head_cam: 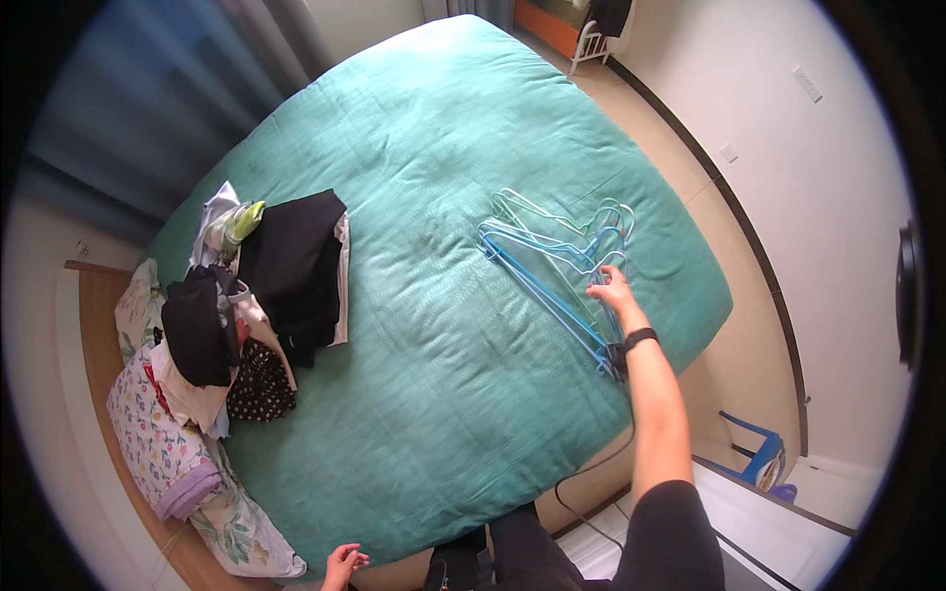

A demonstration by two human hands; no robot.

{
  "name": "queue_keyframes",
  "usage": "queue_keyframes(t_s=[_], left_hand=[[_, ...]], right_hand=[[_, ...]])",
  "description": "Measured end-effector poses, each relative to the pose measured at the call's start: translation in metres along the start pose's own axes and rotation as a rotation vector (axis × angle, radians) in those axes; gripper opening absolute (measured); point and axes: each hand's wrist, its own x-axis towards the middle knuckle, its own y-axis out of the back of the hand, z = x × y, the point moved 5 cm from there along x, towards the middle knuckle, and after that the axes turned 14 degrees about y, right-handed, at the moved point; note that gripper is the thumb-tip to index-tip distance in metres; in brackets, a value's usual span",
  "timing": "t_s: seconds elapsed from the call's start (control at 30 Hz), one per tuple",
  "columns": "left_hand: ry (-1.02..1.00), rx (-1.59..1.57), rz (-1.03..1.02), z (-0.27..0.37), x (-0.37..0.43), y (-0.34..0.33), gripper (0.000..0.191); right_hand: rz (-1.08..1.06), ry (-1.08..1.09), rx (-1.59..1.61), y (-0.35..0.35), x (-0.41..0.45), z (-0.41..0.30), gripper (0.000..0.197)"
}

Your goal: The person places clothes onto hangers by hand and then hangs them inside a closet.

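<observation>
Several blue, white and green clothes hangers [543,295] lie in a loose bunch on the teal bedspread [414,354]. My right hand [612,288] is at their hook end, fingers curled around part of the bunch. By that wrist, a small black object [615,360] partly covers a hanger corner; a dark cable runs down from about there. My left hand [346,565] hangs at the bed's near edge, empty, its fingers slightly apart. Closest to it is a pillow with a leaf print [240,535].
Left on the bed are folded black garments [295,273], a heap of clothes with a black piece [198,325] on top, and a floral pillow [151,421]. A wooden headboard [100,354] borders them. Right of the bed, a blue plastic stool [761,458] stands near the wall.
</observation>
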Motion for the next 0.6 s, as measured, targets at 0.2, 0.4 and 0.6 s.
queue_keyframes(t_s=[0.2, 0.4, 0.6], left_hand=[[0.035, -0.064, 0.092, -0.042, -0.023, 0.019, 0.024], [0.036, -0.111, 0.091, -0.05, -0.023, 0.006, 0.023], [-0.083, -0.049, 0.094, -0.03, -0.027, -0.011, 0.023]], right_hand=[[0.312, -0.133, -0.677, -0.047, -0.025, 0.004, 0.054], [0.144, -0.027, -1.067, -0.022, -0.045, -0.015, 0.009], [0.179, 0.173, -0.758, -0.019, -0.054, -0.025, 0.017]])
